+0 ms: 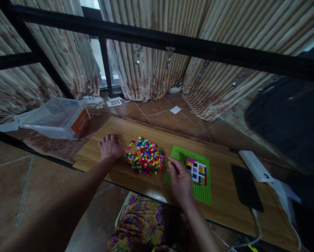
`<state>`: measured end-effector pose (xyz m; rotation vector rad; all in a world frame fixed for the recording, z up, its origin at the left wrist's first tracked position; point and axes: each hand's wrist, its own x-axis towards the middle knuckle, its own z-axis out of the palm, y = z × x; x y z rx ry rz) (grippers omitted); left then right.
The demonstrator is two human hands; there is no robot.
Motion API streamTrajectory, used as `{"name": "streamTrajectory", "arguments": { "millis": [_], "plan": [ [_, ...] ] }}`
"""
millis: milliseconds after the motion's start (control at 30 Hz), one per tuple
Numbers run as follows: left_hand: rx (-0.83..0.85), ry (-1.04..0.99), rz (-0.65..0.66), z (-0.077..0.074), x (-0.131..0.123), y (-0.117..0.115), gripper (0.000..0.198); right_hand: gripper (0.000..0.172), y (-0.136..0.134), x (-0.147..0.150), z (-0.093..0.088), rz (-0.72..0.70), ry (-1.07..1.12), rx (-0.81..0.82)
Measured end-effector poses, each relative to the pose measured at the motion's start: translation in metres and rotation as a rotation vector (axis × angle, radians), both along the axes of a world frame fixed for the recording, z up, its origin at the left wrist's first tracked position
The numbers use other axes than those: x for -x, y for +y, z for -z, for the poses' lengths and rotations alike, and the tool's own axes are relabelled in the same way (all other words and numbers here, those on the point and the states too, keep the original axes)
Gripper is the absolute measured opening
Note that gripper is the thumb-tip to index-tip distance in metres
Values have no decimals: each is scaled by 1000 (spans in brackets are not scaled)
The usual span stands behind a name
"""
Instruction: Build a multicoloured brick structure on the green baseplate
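Note:
A heap of small coloured building bricks lies on the wooden board table. Just left of it, my left hand rests palm down on the wood, its fingers loosely spread and nothing visible in them. My right hand is between the heap and the green baseplate, over the plate's left edge. Its thumb and forefinger pinch a small yellow brick. On the baseplate sits a partly white brick build with blue, red, orange and pink pieces; my right hand covers part of its left side.
A clear plastic box with an orange label stands left beyond the table. At the right lie a black phone-like slab with a cable and a white device. A dark metal rail crosses before the curtains.

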<state>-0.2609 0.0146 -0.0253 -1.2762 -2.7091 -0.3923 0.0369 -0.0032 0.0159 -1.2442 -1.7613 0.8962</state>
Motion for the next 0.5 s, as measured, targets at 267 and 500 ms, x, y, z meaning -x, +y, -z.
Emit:
{"name": "streamTrajectory", "arguments": {
  "millis": [267, 500],
  "plan": [
    [8, -6, 4, -2, 0, 0, 47, 42, 12, -72, 5, 329, 289, 180],
    [41, 30, -5, -4, 0, 1, 48, 46, 30, -101, 10, 336, 190, 148]
  ]
}}
